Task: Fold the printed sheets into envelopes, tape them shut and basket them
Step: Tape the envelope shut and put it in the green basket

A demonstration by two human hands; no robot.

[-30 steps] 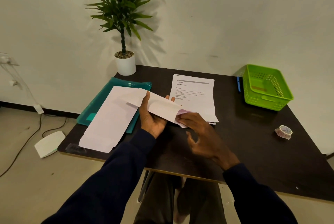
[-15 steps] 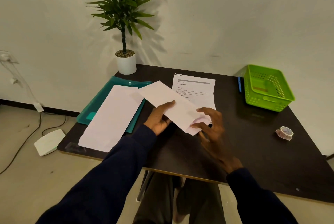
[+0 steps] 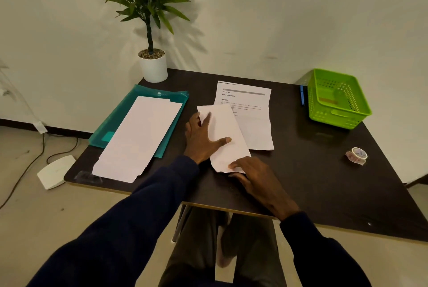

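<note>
The folded sheet (image 3: 228,124) lies flat on the dark table (image 3: 301,182), in the middle and near the front edge. Its far end covers the lower left part of a printed sheet (image 3: 252,110), which lies open toward the back edge.

The left grip (image 3: 203,140) rests on the left side of the folded sheet. Its fingers are spread and straight and its thumb points to the right over the paper, so it presses and does not clasp. The right grip (image 3: 254,177) is at the near end of the same sheet. Its fingertips (image 3: 232,166) touch the lower edge of the paper, its fingers are stretched out, and nothing is held in it.

The green basket (image 3: 335,117) stands at the back right corner, with a blue pen (image 3: 302,95) just beside its left wall. A roll of tape (image 3: 357,155) lies near the right edge, well apart from both grips. On the left side, a teal folder (image 3: 143,99) carries a stack of white sheets (image 3: 139,138) that reaches to the front edge. A potted plant (image 3: 152,64) stands at the back left corner, close to the wall.
</note>
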